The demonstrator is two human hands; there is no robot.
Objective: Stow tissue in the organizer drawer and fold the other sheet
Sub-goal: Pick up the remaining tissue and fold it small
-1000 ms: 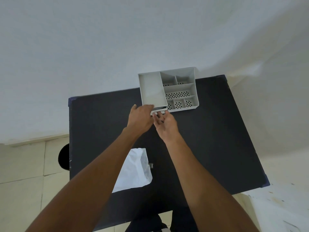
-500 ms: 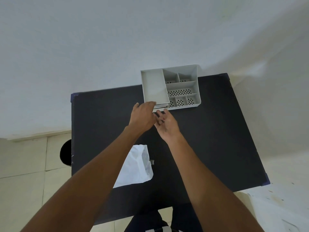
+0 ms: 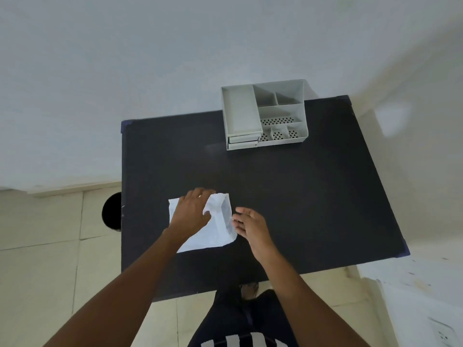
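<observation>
**Op:** Tissue sheet point(image 3: 208, 234) lies flat at the near-left of the black table point(image 3: 300, 196), under my left hand point(image 3: 191, 212), fingers spread and pressing, nothing pinched.

**Obs:** Right hand point(image 3: 250, 225)?

**Op:** Just beside the sheet's right edge, fingers loosely apart, empty. It looks featherlight, limp and tearable; I'd pinch corners gently. Organizer point(image 3: 264, 113) drawers point(image 3: 243, 142) look closed.

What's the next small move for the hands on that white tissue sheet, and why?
Probably fold it: the left hand lies flat on the white tissue sheet on the black table, and the right hand has open fingers at its right edge. The grey plastic organizer shows both drawers closed, so pinch that edge and carry it leftward.
</observation>
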